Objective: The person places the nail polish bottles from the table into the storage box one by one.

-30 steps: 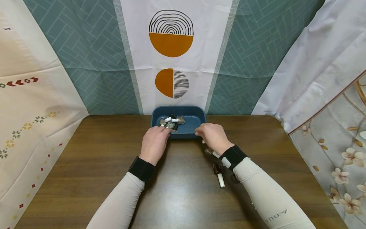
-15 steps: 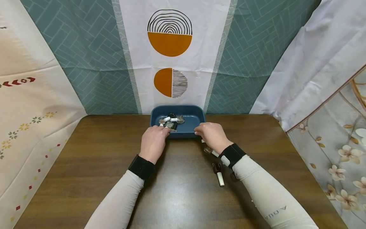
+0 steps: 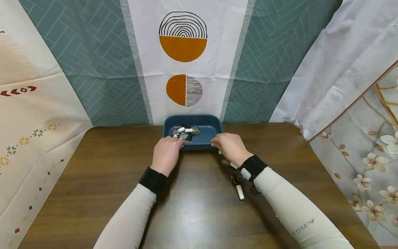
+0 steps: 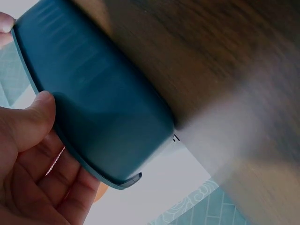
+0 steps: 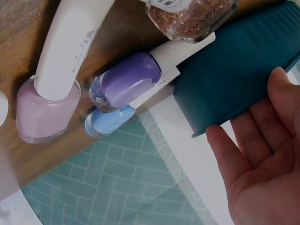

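Note:
A dark blue plastic bin (image 3: 203,139) stands at the far edge of the table, with several white-capped nail polish bottles (image 3: 188,130) in its left half. My left hand (image 3: 166,155) pinches the bin's near rim at the left; in the left wrist view the thumb (image 4: 44,105) lies on the outer wall and the fingers go behind the rim. At the right end of the same rim, my right hand (image 3: 231,148) holds on in the same way, its thumb (image 5: 280,82) outside. The fingertips inside the bin are partly hidden.
Right of the bin, nail polish bottles lie on the wooden table (image 3: 109,180): a purple one (image 5: 129,79), a light blue one (image 5: 110,119), a pink one (image 5: 47,112) and a copper glitter one (image 5: 192,18). My right forearm partly covers them in the head view. Patterned cloths hang behind.
The head view has shifted slightly. Both hands stay on the bin's rim, and the bin and bottles keep their places.

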### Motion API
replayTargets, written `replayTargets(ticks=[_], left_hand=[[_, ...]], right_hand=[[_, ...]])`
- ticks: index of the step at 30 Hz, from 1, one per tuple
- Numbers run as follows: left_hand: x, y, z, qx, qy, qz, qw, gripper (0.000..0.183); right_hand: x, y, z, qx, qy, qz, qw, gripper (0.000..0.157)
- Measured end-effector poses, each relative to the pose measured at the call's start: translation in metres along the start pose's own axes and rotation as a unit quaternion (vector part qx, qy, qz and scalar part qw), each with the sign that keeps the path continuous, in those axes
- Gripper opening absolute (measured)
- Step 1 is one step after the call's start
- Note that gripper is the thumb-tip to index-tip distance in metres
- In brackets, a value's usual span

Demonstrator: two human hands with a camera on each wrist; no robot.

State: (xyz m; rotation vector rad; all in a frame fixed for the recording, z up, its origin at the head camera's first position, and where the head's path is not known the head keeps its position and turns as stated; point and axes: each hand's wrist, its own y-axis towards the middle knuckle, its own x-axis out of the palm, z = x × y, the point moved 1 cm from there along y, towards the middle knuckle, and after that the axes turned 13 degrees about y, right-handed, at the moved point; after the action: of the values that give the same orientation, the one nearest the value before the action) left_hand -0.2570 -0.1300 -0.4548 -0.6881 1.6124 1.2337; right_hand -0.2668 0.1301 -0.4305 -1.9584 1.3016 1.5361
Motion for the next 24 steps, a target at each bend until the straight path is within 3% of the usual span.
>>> replayTargets(ticks=[9,24], left_hand=[[0.0007,0.0009,0.0,0.003,0.002,-0.001,1.0,0.016],[0.0003,0.001,-0.0003,0.007,0.002,-0.005,1.0,0.016]], right_hand=[[-0.0014,-0.0022,0.0003,0.007,0.004,-0.019,1.0,0.019],[-0.0041,-0.0078,0.0007,-0.017,0.005,0.001,1.0,0.029]])
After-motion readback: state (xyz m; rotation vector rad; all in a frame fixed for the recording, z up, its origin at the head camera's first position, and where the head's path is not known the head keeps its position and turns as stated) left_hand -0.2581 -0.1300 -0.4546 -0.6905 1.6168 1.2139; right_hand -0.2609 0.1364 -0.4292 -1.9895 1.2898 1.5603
